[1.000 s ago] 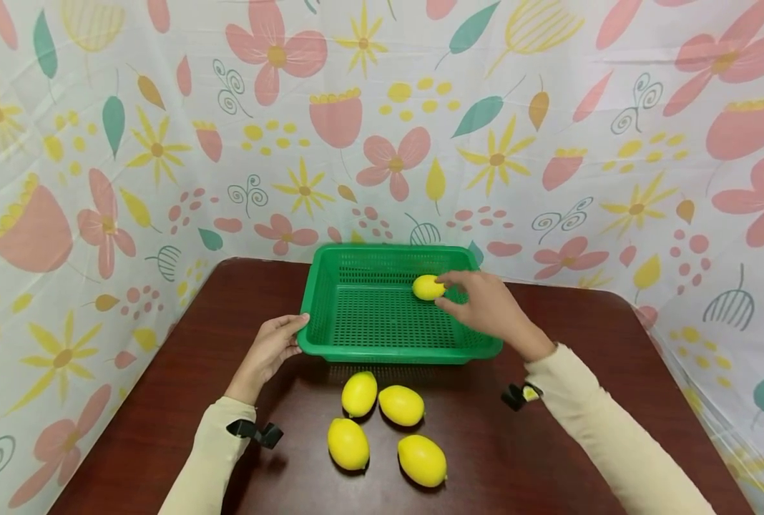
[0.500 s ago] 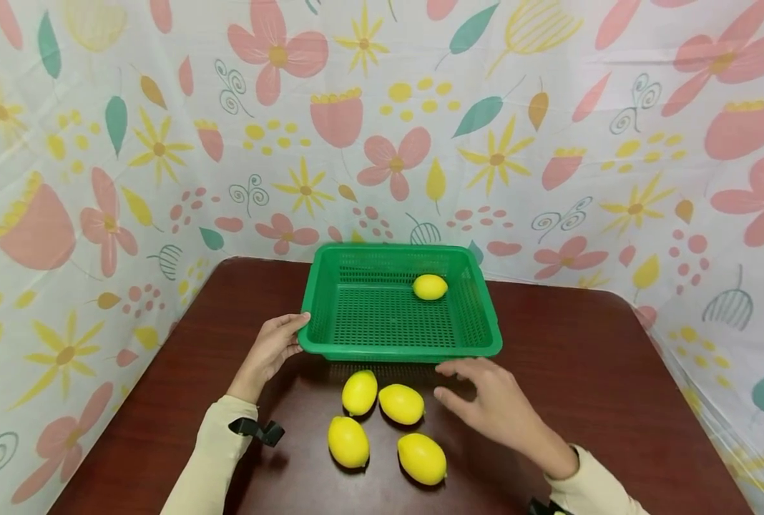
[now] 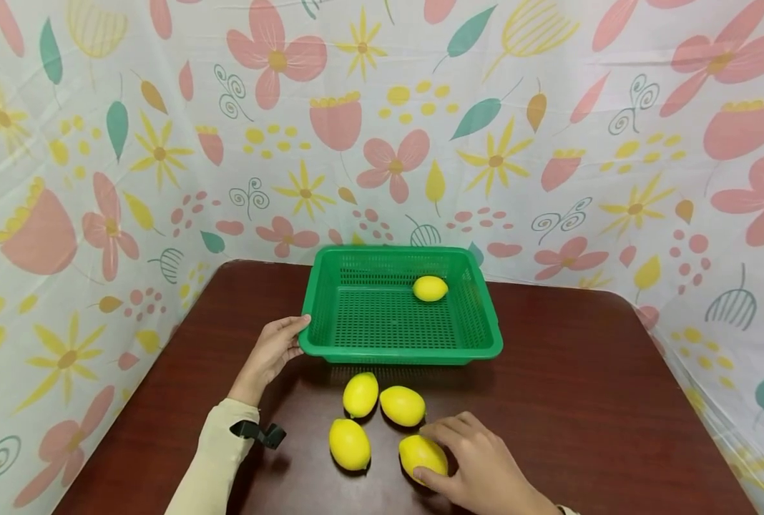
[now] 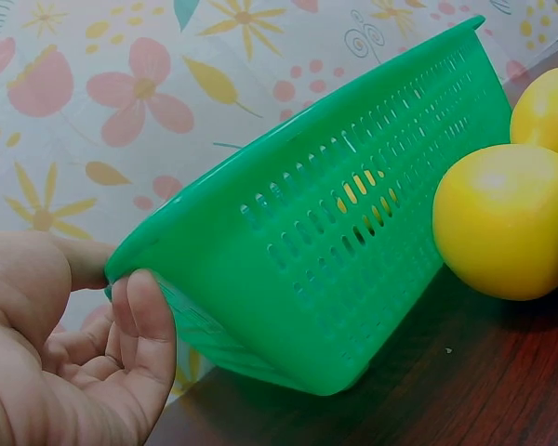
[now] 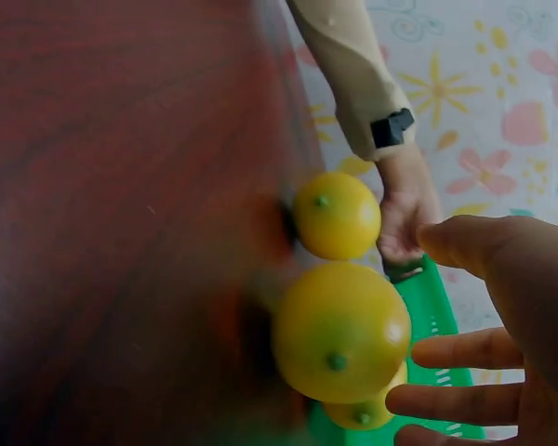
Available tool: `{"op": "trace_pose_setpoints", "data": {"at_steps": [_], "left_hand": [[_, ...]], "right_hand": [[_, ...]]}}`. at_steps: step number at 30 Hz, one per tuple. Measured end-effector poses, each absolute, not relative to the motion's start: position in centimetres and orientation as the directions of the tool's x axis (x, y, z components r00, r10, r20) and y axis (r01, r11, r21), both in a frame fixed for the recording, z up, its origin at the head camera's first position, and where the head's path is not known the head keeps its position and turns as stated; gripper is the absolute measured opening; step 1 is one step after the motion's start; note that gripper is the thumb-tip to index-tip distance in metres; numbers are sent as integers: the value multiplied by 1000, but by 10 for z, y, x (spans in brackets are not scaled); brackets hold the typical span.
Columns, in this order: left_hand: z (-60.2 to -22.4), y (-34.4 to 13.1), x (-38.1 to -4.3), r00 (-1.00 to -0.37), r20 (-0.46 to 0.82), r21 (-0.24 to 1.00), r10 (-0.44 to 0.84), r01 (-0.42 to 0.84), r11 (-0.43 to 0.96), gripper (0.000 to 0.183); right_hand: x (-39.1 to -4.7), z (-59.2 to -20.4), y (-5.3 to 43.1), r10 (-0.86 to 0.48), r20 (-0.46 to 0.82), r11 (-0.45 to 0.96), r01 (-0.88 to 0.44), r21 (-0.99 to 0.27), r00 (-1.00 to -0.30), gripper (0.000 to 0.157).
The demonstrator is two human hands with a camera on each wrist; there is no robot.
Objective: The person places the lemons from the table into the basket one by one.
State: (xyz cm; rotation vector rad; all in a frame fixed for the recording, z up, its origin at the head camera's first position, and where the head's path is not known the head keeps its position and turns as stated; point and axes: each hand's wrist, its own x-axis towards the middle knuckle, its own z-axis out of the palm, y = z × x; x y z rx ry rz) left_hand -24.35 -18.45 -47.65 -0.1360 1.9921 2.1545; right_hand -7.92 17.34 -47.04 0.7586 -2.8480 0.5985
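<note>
My left hand [image 3: 271,357] grips the near left corner of a green plastic basket [image 3: 395,352]. In the left wrist view, the thumb lies over the rim and the fingers [image 4: 149,321] curl beneath it. One lemon [image 3: 430,289] rests inside, toward the back right. My right hand [image 3: 475,461] reaches over the front right lemon [image 3: 420,456], thumb and fingers spread on either side. In the right wrist view, the fingers [image 5: 465,351] look fairly straight and the thumb is apart from the big lemon [image 5: 342,330]; whether a fingertip touches it I cannot tell.
Three more lemons lie in front of the basket: a back left lemon [image 3: 360,395], a back middle lemon [image 3: 403,406] and a front left lemon [image 3: 350,444]. Everything stands on a dark red-brown table [image 3: 575,357]. A flower-patterned curtain [image 3: 395,107] closes off the back and sides.
My right hand has left the lemon in the basket, drawn back over the front rim and come down to the front right lemon. The left hand keeps its hold on the basket.
</note>
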Motion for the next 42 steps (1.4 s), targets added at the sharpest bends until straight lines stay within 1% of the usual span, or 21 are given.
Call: {"op": "trace_pose_setpoints", "data": {"at_steps": [5,12,18,20,24,29,31,34,39,42], "left_hand": [[-476,-184,-243,-976,-205,975,79,-210,-71,44],[-475,-184,-244,-975,-206,975,80,-212,-68,43],[-475,-183,-244,-974,-212,972,76,-218,-88,34],[-475,-183,-244,-975,-210,972,76,-217,-89,34],[-475,-184,-244,-974,-212,972,77,-219,-89,38],[-474,-183,-243,-972,-221,969,83,-228,-92,37],[-474,-183,-242,-971,-222,969,88,-230,-94,38],[-476,-183,-242,-971,-218,970,93,-227,-92,40],[-475,-184,-242,-971,-219,969,99,-228,-94,41],[-476,-185,-242,-971,-216,970,99,-225,-94,42]], "right_hand": [[-75,-477,172,-469,185,796,-504,-335,-864,50],[-75,-483,172,-461,156,813,-487,-321,-873,58],[-75,-490,172,-463,190,812,-500,-302,-866,58],[-75,-491,172,-457,204,809,-500,-309,-866,57],[-76,-491,173,-429,198,800,-473,-369,-881,55],[-77,-484,179,-418,202,739,-461,-490,-885,52],[-77,-478,182,-427,210,714,-470,-519,-880,52],[-80,-468,185,-441,242,687,-499,-529,-864,54],[-92,-447,188,-503,328,652,-600,-464,-800,56],[-105,-433,189,-546,351,638,-649,-415,-761,55]]}}
